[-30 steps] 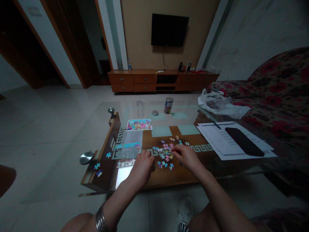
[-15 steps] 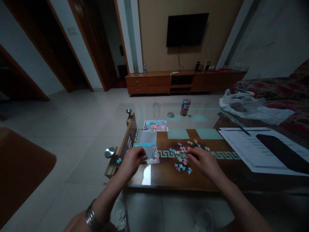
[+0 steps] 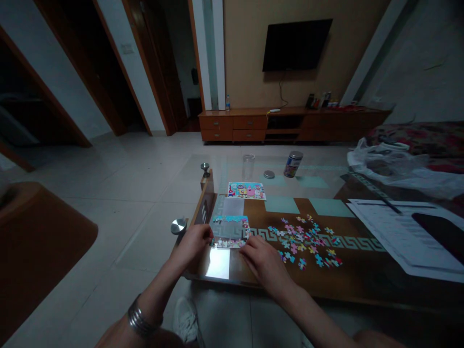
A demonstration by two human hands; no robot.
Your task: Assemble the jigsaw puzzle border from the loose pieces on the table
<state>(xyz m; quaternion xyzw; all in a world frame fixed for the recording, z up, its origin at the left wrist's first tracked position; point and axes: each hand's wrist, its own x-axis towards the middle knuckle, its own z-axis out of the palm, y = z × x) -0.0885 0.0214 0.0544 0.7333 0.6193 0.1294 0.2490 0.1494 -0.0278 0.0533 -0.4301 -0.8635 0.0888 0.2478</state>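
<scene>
On the glass-topped table, a partly assembled jigsaw puzzle point(image 3: 232, 243) shows a border of joined pieces around a bare middle. My left hand point(image 3: 195, 244) is at its lower left corner, with thumb and fingertips pressed together; anything between them is hidden. At the lower right corner is my right hand point(image 3: 266, 263), its fingers drawn together near the border. Whatever it may hold is too small to make out. To the right lie many loose puzzle pieces point(image 3: 294, 248) in a scattered heap. Behind the puzzle lies a colourful cartoon picture card point(image 3: 247, 191).
Farther back stand a clear glass point(image 3: 248, 166), a round lid point(image 3: 268, 174) and a printed tin point(image 3: 293, 165). Papers point(image 3: 384, 227) with a dark phone-like object point(image 3: 440, 234) lie right, below a plastic bag point(image 3: 384, 162). A metal table fitting point(image 3: 179, 226) sits at the left edge.
My right hand has moved left from the loose pieces to the puzzle's lower right corner. My left hand has shifted slightly to the puzzle's lower left. The view has turned a little left.
</scene>
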